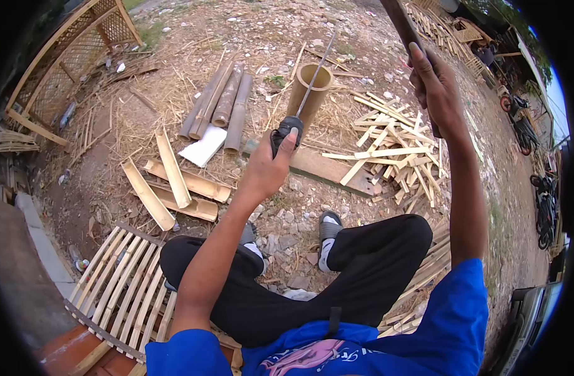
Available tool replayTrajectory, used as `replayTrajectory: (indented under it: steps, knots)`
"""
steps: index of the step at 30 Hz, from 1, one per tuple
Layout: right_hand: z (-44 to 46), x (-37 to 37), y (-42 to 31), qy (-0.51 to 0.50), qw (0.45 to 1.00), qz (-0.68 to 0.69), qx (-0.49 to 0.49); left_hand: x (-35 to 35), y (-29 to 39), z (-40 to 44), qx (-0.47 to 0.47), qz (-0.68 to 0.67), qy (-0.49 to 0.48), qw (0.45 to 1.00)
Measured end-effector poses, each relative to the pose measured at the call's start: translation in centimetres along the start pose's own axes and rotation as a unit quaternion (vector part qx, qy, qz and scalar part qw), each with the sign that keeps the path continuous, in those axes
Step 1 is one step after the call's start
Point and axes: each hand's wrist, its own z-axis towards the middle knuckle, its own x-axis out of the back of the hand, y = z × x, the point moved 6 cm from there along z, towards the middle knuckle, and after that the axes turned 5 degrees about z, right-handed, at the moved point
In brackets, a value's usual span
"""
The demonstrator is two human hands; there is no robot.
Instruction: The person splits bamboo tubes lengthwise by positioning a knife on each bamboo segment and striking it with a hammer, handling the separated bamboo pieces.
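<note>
Two grips noted: left hand (266, 170) closed round knife (310, 88), right hand (433, 88) round stick (402, 21) at one o'clock — knife best kept centred across bamboo tube (313, 105), blows square.

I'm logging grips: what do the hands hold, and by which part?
The left hand holds a knife by its handle; the right hand holds a stick near its lower end, its top out of frame.

I look forward and down from head height. A blue printed fabric shirt (324, 354) sits close, at six o'clock.
</note>
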Motion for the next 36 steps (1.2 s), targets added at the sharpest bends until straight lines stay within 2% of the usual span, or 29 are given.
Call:
replayTrajectory:
  steps: [1, 3, 4, 5, 7, 13, 14, 15, 19, 23, 25, 27, 28, 32, 33, 36]
  knots:
    - [0.1, -0.2, 0.6, 0.004, 1.000, 0.005, 0.007, -0.1, 0.0, 0.0, 0.001, 0.002, 0.000, 1.000]
    - [-0.4, -2.1, 3.9, 0.003, 0.997, -0.076, 0.000, -0.1, 0.0, -0.1, 0.007, 0.020, 0.002, 1.000]
    - [-1.5, -3.4, 4.0, -0.030, 0.988, -0.150, -0.015, -0.2, 0.1, -0.1, 0.003, 0.014, 0.004, 1.000]
    - [-1.7, -4.3, 6.4, -0.111, 0.967, -0.224, -0.047, -0.2, 0.3, -0.1, -0.003, 0.009, 0.006, 1.000]
    - [-2.2, -5.2, 9.0, -0.124, 0.957, -0.255, -0.055, -0.3, 0.3, -0.1, -0.007, 0.011, 0.005, 1.000]
    - [-1.1, -3.4, 4.8, -0.125, 0.952, -0.278, -0.037, -0.3, 0.2, 0.1, -0.009, 0.012, 0.003, 1.000]
    - [-0.9, -2.6, 3.7, -0.095, 0.954, -0.284, -0.035, -0.3, 0.3, 0.1, -0.007, 0.011, 0.000, 1.000]
    - [0.2, -1.8, 3.5, -0.083, 0.955, -0.284, 0.013, -0.3, 0.3, 0.0, -0.005, 0.009, -0.003, 1.000]
    - [1.4, 0.4, 1.1, 0.021, 0.991, -0.125, 0.050, 0.0, 0.1, 0.0, -0.002, 0.013, -0.001, 1.000]
    - [-0.2, -2.9, 4.8, 0.003, 0.999, -0.047, -0.006, 0.1, 0.2, -0.2, 0.005, 0.025, 0.003, 1.000]
    - [-1.8, -5.7, 9.0, -0.138, 0.958, -0.235, -0.088, -0.2, 0.3, -0.1, -0.001, 0.024, 0.001, 1.000]
    - [-2.8, -6.5, 8.4, -0.178, 0.946, -0.266, -0.054, -0.5, 0.6, 0.2, -0.012, 0.021, 0.001, 1.000]
    - [-2.9, -6.5, 7.4, -0.197, 0.931, -0.294, -0.092, -0.6, 0.6, 0.3, -0.014, 0.018, 0.002, 1.000]
    - [-2.2, -5.4, 5.9, -0.176, 0.937, -0.294, -0.071, -0.7, 0.2, 0.2, -0.016, 0.013, 0.004, 1.000]
    - [-1.5, -4.7, 5.5, -0.149, 0.949, -0.276, -0.021, -0.6, 0.1, 0.2, -0.020, 0.011, 0.008, 1.000]
    - [-0.4, -1.8, 2.1, -0.061, 0.975, -0.213, 0.003, -0.2, -0.5, 0.3, -0.002, -0.003, 0.010, 1.000]
